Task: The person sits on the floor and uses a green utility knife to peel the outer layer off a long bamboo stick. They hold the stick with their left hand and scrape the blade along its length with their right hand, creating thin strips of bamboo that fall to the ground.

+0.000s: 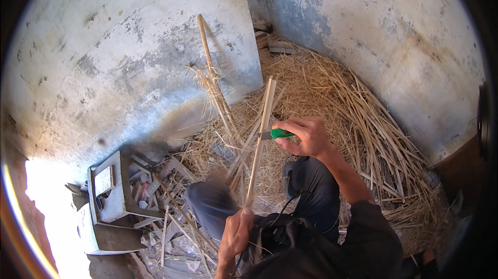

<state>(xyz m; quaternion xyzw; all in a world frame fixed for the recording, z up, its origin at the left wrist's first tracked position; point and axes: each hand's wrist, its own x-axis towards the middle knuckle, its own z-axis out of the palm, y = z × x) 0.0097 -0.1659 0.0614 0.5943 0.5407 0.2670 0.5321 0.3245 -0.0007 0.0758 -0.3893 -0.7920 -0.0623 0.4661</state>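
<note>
My left hand (236, 233) is closed around the lower end of a long, pale split strip of cane or bamboo (257, 162). The strip slants up and away from me, between my bent knees. In my right hand (307, 136) is a knife with a green handle (281, 133), gripped between thumb and fingers. Its short metal blade (265, 135) lies across the strip at about mid-length and appears to touch it. Part of the handle is hidden inside my right hand.
Dry shavings (311, 84) cover the floor ahead, with long thin strips (384, 139) piled at the right. A stick (205, 43) leans on the stained wall (124, 35). A worn box-like frame (122, 191) and scattered debris lie at the left.
</note>
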